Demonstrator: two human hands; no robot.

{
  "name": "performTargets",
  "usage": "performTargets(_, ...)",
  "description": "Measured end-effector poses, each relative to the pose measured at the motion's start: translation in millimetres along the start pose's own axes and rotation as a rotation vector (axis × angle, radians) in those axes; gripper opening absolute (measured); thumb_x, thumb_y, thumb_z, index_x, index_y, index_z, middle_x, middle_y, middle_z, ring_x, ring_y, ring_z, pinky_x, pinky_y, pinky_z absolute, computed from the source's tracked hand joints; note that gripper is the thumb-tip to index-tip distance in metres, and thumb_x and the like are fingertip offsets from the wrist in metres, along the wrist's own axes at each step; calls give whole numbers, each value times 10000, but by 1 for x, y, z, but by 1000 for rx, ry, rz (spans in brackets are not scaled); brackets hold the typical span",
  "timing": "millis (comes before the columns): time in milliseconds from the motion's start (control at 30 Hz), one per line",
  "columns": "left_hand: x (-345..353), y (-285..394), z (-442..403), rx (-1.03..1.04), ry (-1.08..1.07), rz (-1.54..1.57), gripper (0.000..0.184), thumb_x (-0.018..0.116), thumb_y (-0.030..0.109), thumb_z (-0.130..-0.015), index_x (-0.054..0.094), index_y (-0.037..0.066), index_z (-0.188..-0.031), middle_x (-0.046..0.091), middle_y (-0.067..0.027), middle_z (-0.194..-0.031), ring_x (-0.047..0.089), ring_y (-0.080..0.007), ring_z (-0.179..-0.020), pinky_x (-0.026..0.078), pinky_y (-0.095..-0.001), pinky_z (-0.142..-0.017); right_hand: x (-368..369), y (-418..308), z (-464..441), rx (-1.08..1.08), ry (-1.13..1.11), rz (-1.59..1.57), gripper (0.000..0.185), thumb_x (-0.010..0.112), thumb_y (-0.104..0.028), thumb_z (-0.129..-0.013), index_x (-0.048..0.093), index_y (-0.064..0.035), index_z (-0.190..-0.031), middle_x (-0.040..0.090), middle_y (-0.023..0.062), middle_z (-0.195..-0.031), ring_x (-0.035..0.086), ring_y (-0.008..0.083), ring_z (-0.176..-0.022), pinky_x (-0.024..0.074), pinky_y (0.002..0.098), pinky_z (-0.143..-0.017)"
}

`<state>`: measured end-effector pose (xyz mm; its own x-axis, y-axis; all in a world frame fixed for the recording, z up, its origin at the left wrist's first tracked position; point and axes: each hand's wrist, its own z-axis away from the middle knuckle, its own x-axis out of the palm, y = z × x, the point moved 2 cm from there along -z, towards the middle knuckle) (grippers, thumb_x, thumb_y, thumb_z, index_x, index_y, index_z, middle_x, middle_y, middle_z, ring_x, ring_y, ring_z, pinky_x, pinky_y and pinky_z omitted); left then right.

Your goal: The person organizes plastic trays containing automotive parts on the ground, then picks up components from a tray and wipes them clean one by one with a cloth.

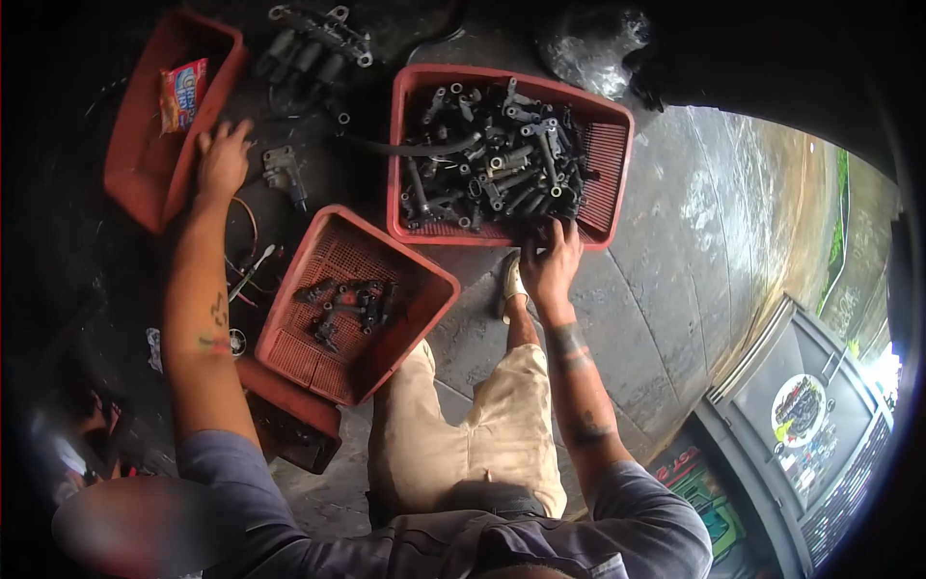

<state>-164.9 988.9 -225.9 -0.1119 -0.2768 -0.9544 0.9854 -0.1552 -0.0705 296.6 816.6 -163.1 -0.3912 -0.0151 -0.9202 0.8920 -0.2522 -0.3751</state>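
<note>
My left hand (224,159) is at the near side rim of a long red tray (135,183), its fingers apart and nothing visible in them. Inside that tray lies a red and blue snack packet (183,95). My right hand (553,265) is at the front rim of a large red basket (617,183), fingers curled against something dark that I cannot make out. Many dark, greasy metal parts with ring ends, which look like ignition coils or injectors (497,164), fill this basket. A similar loose part (282,174) lies on the floor right of my left hand.
A smaller red basket (439,289) with several dark parts (347,307) sits between my arms. Another red bin (323,425) is under its edge. At the back are a larger metal assembly (313,48) and a clear plastic bag (593,43). Thin cables (253,227) lie at left.
</note>
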Motion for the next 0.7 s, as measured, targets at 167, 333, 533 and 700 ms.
performTargets(167,8,-19,61,-302,170,236,307,552,142,-834,528,106,-1138,562,-169,-1073,506,-352,-1027,370,-436,-905,-20,-4,-19,-42,-1,-268,374,629,-40,-695,503,-1,-1045,488,213,-1033,500,406,-907,428,437,-773)
performTargets(333,-50,38,177,-454,292,544,247,564,51,-817,558,10,-1060,586,-177,-1042,551,-328,-1001,425,-378,-865,-28,16,-28,-74,-47,-273,373,606,-56,-703,490,0,-1053,495,204,-978,498,388,-881,421,431,-764)
performTargets(533,-35,134,278,-423,83,895,249,593,14,-778,581,36,-1026,598,-172,-978,577,-329,-924,452,-373,-790,-20,34,-27,-91,66,-253,529,654,-89,-687,416,16,-1148,420,267,-1084,435,440,-1007,372,465,-859)
performTargets(700,-67,173,265,-407,-352,692,529,706,206,-717,515,143,-1206,628,-190,-914,611,-339,-852,461,-416,-717,-23,48,-36,-25,32,-121,654,673,-129,-667,362,59,-1211,391,293,-1147,451,447,-1021,384,446,-887)
